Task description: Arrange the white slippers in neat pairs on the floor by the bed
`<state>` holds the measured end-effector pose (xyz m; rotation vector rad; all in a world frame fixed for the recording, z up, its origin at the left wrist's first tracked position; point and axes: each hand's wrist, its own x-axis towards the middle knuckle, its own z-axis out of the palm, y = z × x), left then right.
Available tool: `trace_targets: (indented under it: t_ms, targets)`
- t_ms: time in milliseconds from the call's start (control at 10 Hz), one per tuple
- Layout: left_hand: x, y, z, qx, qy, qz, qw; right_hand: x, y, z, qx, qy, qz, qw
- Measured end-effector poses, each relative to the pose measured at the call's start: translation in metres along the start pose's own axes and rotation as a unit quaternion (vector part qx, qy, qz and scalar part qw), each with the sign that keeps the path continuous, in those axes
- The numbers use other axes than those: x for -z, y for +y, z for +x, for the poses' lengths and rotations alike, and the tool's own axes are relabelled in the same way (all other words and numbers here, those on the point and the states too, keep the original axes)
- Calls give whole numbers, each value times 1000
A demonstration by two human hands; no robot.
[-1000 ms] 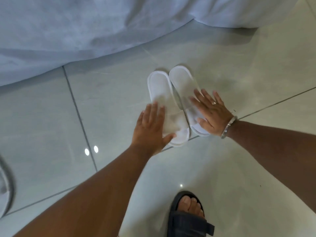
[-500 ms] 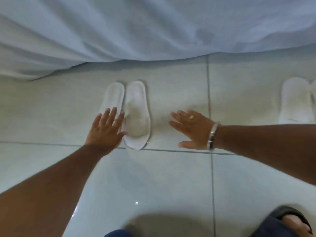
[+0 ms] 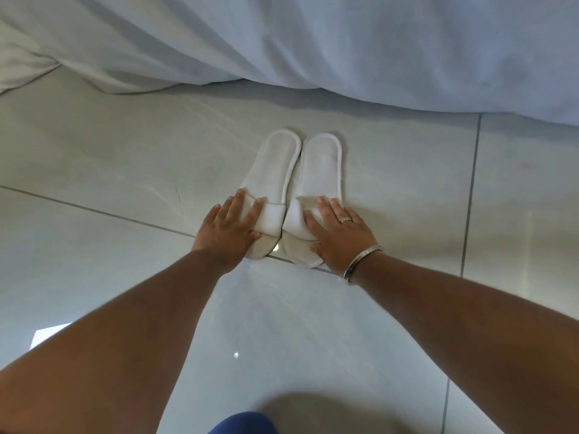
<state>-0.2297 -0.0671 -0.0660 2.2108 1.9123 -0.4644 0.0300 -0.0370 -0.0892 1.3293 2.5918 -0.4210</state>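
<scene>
tiled floor (image 3: 125, 158): flat, spread hands (image 3: 227, 231) (image 3: 340, 238) press paired slippers (image 3: 275, 170) (image 3: 322, 170).

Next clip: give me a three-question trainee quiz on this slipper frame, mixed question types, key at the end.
1. True or false: the left hand lies flat on the left slipper.
2. Which hand wears a ring? A) left B) right
3. Fill in: the slippers' heel ends point toward the ____.

Key: 1 true. 2 B, the right hand, resting on the right slipper. 3 bed sheet.
</scene>
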Motion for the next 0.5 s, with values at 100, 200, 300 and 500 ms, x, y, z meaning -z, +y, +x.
trace_targets:
  t_ms: [100,200,300,500]
  targets:
    - [-2,-6,1,5,-6,-1,1000,0,-6,5,-7,9,1,1000]
    - [-7,-14,1,12,-14,0,1000,-1,-11,13,-20,5,7,1000]
    - [-4,-17,0,13,-34,-3,999,-5,-15,16,-16,6,20,1000]
    - [-3,-20,7,18,-166,30,985,8,-19,13,16,-44,9,999]
